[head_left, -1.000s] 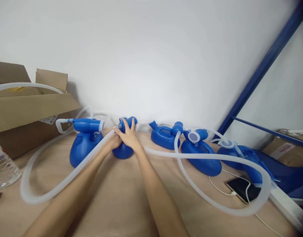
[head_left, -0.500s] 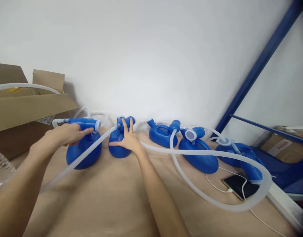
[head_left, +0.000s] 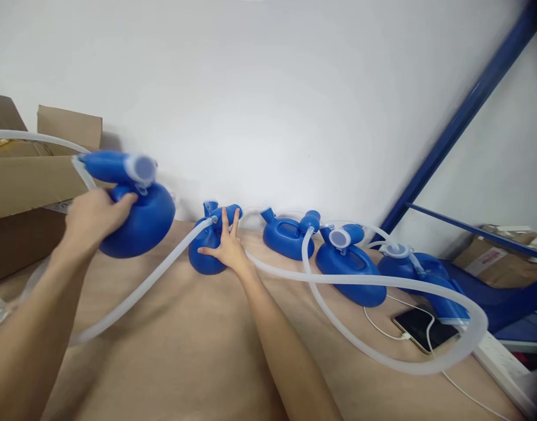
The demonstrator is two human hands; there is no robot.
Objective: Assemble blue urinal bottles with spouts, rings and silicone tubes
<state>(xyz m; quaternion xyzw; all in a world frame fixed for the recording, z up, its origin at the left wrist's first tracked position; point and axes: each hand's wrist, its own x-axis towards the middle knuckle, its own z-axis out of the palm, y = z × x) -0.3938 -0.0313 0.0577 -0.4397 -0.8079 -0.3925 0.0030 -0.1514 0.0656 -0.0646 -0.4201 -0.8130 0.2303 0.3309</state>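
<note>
Lifted off the table at the left, a blue plastic urinal bottle [head_left: 148, 219] hangs from my left hand [head_left: 95, 216], whose fingers are closed round its handle. A blue cylindrical mouthpiece [head_left: 106, 166] with a pale cap lies across the top of that bottle. My right hand [head_left: 228, 248] rests against a second blue urinal bottle [head_left: 204, 260] standing on the table. Its thumb and fingers are spread, two of them reaching over the blue mouthpiece [head_left: 220, 216]. A translucent hose [head_left: 163, 266] runs from this mouthpiece down to the left.
Several more bottles stand along the wall, including one [head_left: 281, 240] and another [head_left: 356, 278]. A long hose [head_left: 382, 272] loops over the table [head_left: 189, 362]. A phone [head_left: 421, 327] with a white cable lies right. An open cardboard box [head_left: 27, 181] stands left, a blue metal frame [head_left: 461, 123] right.
My left hand has raised its bottle from the table, up and slightly left, and the bottle has turned. My right hand stays at the second bottle. The view has shifted slightly.
</note>
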